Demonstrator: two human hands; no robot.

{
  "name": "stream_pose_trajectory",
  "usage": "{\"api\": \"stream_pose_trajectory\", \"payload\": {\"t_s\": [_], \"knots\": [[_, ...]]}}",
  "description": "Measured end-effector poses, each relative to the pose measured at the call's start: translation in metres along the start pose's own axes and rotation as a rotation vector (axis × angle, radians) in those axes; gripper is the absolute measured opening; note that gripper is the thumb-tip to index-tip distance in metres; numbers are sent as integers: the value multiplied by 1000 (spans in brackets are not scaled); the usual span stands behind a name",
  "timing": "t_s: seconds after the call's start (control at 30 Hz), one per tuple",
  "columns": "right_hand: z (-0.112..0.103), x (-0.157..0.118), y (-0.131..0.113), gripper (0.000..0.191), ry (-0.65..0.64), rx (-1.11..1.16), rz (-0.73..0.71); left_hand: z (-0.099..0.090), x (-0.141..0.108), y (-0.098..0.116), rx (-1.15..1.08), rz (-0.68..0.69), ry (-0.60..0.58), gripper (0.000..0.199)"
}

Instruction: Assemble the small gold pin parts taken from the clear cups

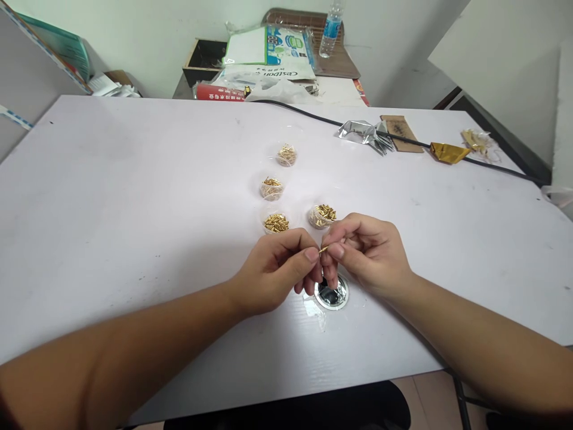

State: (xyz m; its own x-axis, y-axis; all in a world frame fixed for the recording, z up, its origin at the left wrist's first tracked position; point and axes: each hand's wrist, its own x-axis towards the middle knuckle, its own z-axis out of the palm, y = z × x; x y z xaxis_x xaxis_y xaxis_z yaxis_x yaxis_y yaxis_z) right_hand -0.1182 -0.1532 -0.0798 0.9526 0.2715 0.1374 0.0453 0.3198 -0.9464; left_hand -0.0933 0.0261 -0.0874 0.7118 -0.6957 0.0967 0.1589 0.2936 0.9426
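Note:
A thin gold-coloured metal pin (pixel 323 249) is pinched between my two hands at the middle of the view. My left hand (pixel 282 266) grips one end with thumb and forefinger, and my right hand (pixel 369 251) grips the other end the same way. Just beyond the fingers stand a clear cup of small gold pieces (pixel 276 223) and another gold-filled cup (pixel 322 215). Farther back are a third cup (pixel 271 189) and a fourth (pixel 286 155), both with thin gold parts. Below my hands lies a round dark shiny disc (pixel 332 292), partly covered by my fingers.
The white table (pixel 134 197) carries a black cable (pixel 304 112) along its back right. Near it lie crumpled silver foil (pixel 358 130), a cardboard piece (pixel 401 134) and a gold foil packet (pixel 449 153). Behind the table are a water bottle (pixel 330 33) and printed packaging (pixel 286 51).

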Motion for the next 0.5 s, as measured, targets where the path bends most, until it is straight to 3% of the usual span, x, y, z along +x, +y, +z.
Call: {"api": "stream_pose_trajectory", "payload": {"t_s": [0.3, 0.5], "knots": [[-1, 1, -2, 6, -24, -73, -13, 5, -2, -1, 103, 73, 155, 21], [-3, 3, -1, 4, -38, 25, 51, 5, 1, 0, 129, 80, 136, 19]]}}
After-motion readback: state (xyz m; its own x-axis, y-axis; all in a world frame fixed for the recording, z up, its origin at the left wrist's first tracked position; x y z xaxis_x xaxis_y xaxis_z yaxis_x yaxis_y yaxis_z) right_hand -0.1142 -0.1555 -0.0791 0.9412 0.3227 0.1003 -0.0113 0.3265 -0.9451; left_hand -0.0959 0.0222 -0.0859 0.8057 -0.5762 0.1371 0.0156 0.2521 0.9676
